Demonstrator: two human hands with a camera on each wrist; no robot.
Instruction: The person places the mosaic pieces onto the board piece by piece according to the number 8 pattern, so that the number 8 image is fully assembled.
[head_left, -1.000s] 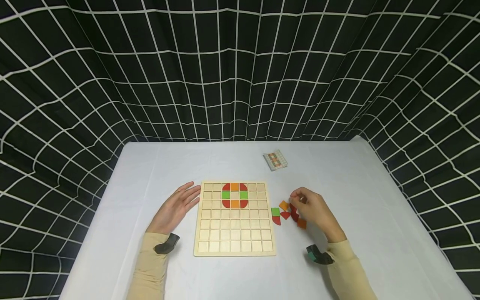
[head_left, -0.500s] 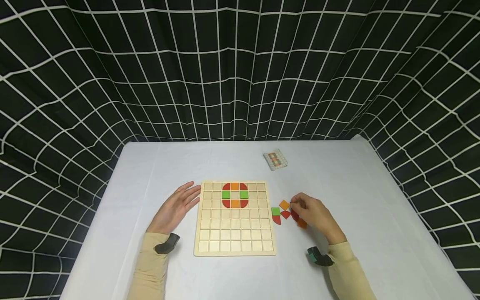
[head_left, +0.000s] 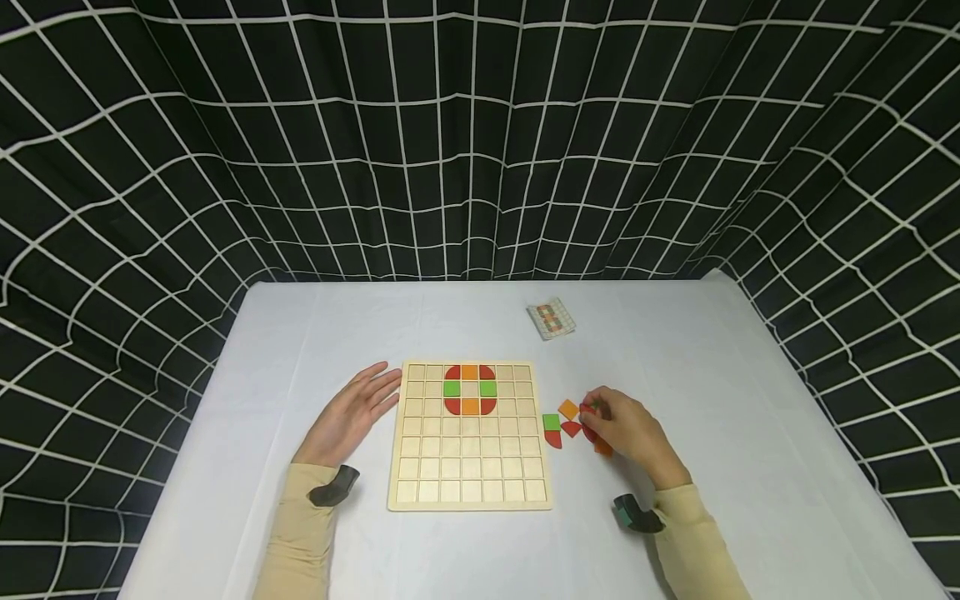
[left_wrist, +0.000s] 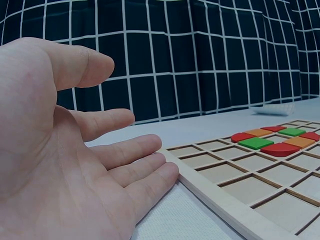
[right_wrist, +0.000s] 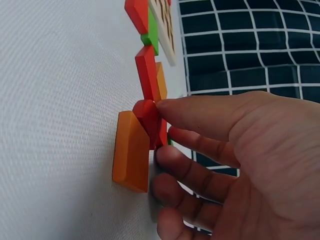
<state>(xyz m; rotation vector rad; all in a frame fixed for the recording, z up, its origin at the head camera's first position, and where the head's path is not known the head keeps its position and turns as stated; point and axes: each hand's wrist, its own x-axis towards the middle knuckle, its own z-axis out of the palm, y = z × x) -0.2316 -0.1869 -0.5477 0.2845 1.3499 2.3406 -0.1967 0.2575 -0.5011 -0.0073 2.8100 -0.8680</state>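
Note:
A wooden grid board (head_left: 471, 463) lies mid-table, with a ring of red, orange and green tiles near its far side. My left hand (head_left: 351, 419) rests beside its left edge, palm turned up and fingers extended, the fingertips right at the rim in the left wrist view. To the right of the board, my right hand (head_left: 626, 425) pinches a red tile (right_wrist: 162, 132) between thumb and index finger, low over the loose tiles. An orange tile (right_wrist: 129, 152) and a red quarter-circle tile (right_wrist: 145, 114) lie close by its fingertips. A bit of green shows behind the pinched tile, mostly hidden.
Between board and right hand lie a green square tile (head_left: 551, 422), red quarter-circle tiles (head_left: 553, 439) and an orange square tile (head_left: 568, 410). A small stack of pattern cards (head_left: 551, 319) sits farther back. Dark gridded curtains (head_left: 480, 167) surround the white table (head_left: 360, 325).
My right hand has come down slightly among the loose tiles, and red and green now show between its thumb and index finger. The left hand and the board have stayed put.

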